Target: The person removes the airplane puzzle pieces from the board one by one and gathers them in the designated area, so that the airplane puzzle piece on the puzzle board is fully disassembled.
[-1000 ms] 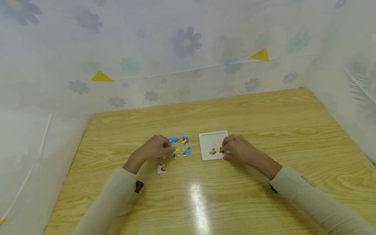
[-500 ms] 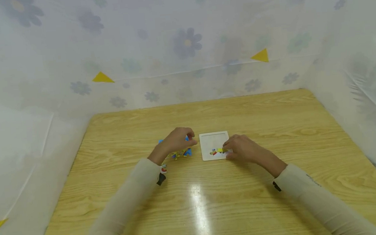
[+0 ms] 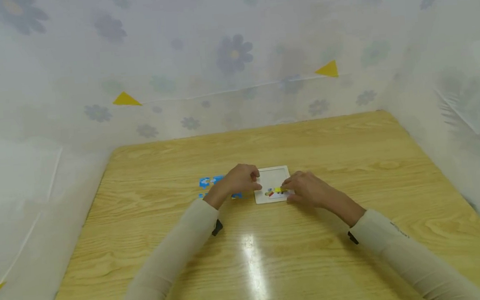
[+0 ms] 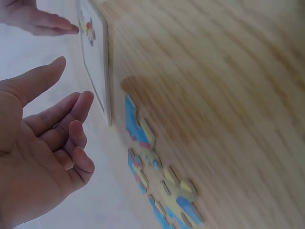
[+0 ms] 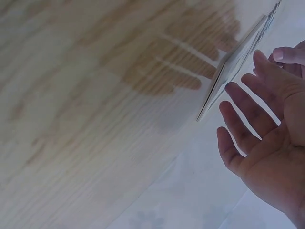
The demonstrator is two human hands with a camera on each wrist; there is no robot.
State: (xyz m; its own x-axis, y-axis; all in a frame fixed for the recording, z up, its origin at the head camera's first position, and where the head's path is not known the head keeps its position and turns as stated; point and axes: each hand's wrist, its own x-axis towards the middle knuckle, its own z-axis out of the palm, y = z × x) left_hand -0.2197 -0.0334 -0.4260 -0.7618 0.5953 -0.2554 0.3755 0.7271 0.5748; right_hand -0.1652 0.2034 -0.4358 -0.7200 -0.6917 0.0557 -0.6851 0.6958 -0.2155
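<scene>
White square puzzle tray (image 3: 272, 178) lies mid-way across the light wooden table (image 3: 349, 161), with a small yellow-and-red puzzle piece (image 3: 275, 191) inside. Right hand (image 3: 307, 190), fingers extended, touches that piece; left hand (image 3: 239, 180), loosely curled and holding nothing, hovers at the tray's left edge, beside loose blue puzzle pieces (image 3: 206, 182).

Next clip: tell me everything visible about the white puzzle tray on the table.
The puzzle tray is a thin, square white board with a slightly raised rim, lying flat on the wooden table near its middle. Its inside is mostly bare; one small red, yellow and blue puzzle piece lies near its front edge. The right hand reaches over its right front corner, fingertips at that piece. The left hand is at its left edge with relaxed fingers; contact is unclear. More loose pieces lie on the table to its left.
</scene>
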